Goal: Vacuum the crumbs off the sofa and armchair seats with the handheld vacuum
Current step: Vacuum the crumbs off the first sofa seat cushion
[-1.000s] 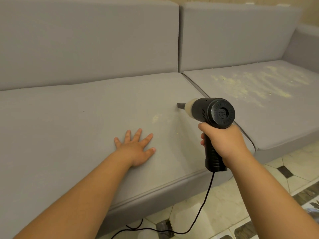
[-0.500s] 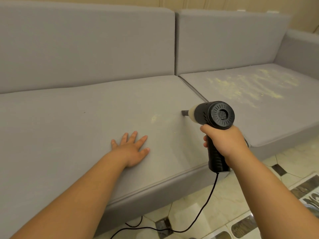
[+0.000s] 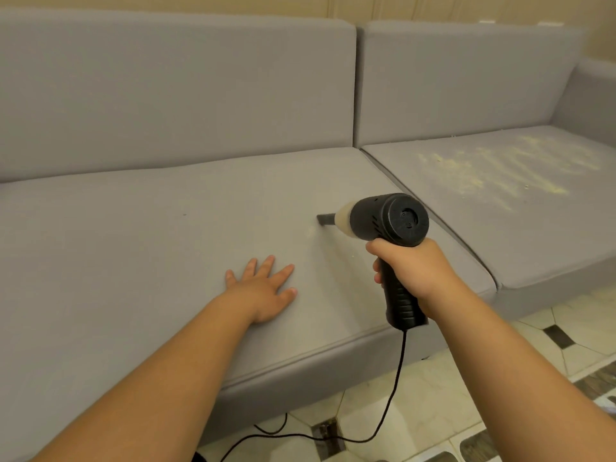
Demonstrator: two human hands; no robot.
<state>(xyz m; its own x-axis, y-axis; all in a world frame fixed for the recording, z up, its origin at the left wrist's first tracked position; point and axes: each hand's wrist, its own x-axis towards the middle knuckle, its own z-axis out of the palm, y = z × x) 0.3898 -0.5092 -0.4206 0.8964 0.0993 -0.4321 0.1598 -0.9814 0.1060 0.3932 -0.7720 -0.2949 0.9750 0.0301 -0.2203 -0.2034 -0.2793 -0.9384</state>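
Gripping the black vacuum by its handle, the right hand has its fingers wrapped round it, the cord dropping to the tiled floor at six o'clock. At nine o'clock from it the left hand lies flat, fingers spread, on the near sofa seat. The nozzle touches that seat just past the left fingertips. Farther off at two o'clock, crumbs cover the next seat. No writing is readable.

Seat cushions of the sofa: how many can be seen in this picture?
2. The left seat cushion lies under the left hand and the vacuum. The right seat cushion carries the crumbs. More may lie beyond the frame.
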